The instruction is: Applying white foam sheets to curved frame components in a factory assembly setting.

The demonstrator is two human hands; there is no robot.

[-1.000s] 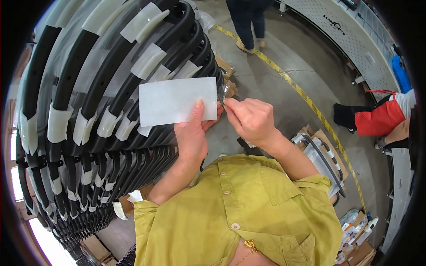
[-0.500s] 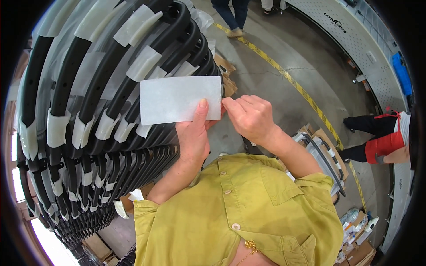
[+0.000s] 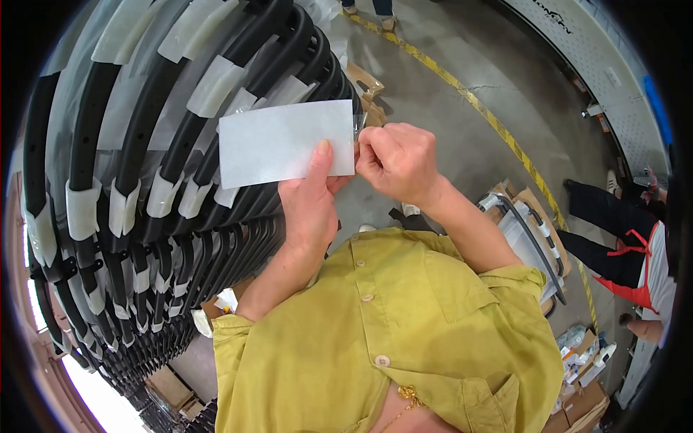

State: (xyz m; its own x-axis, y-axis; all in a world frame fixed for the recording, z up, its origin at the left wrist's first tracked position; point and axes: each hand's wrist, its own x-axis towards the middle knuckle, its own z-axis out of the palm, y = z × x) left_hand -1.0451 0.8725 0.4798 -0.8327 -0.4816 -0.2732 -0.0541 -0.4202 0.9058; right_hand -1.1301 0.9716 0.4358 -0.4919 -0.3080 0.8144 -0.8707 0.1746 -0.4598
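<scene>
The left hand (image 3: 312, 206) is pinching the white rectangular sheet (image 3: 286, 142) flat in front of the stacked black curved frames (image 3: 151, 180) so the right hand's (image 3: 395, 162) closed fingertips are picking at its right edge.

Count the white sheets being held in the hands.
1. A single white rectangular sheet sits in front of the black curved parts, the left hand under it, the right hand pinching its right edge. Layers behind it may be hidden.

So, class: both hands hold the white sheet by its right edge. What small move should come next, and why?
Probably peel gently at that corner: the right hand pinches a clear film edge at the white sheet, while the left hand steadies it with its thumb.
</scene>
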